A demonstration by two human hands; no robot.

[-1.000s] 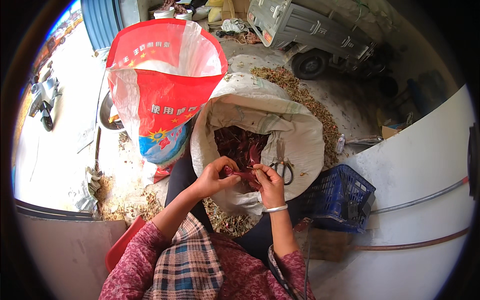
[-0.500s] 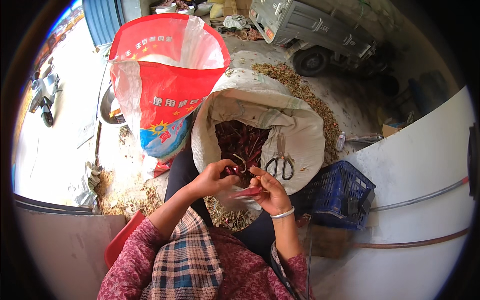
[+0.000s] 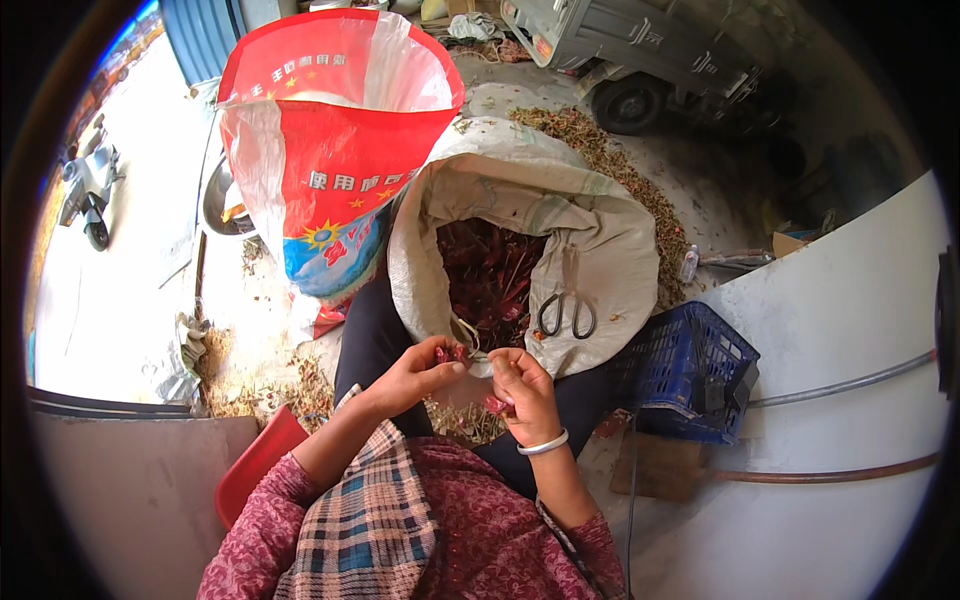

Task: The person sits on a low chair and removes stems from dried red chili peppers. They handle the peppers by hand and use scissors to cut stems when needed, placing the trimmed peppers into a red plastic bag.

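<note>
In front of me stands a white woven sack [image 3: 610, 230] with its rim rolled down, holding many dark red dried chilies [image 3: 485, 270]. My left hand [image 3: 415, 375] is closed on a dried red chili [image 3: 450, 354] at the sack's near edge. A pale curved stem [image 3: 467, 332] rises just beyond those fingers. Beside it, my right hand [image 3: 525, 390] is pinched closed, with another red chili [image 3: 497, 404] showing under its fingers; the rest is hidden by the palm. Black-handled scissors [image 3: 567, 313] lie on the sack's folded rim, touched by neither hand.
A tall red and white plastic bag [image 3: 345, 140] stands open at the left. To the right is a blue plastic crate [image 3: 690, 375]. Loose stems [image 3: 610, 170] litter the floor behind the sack, near a grey cargo vehicle [image 3: 660, 50]. A metal basin [image 3: 222, 200] sits far left.
Both hands have come slightly lower, toward me. The chili at my right hand, which stuck out toward the left hand, now shows mostly tucked beneath the fingers. The whole view has shifted a little.
</note>
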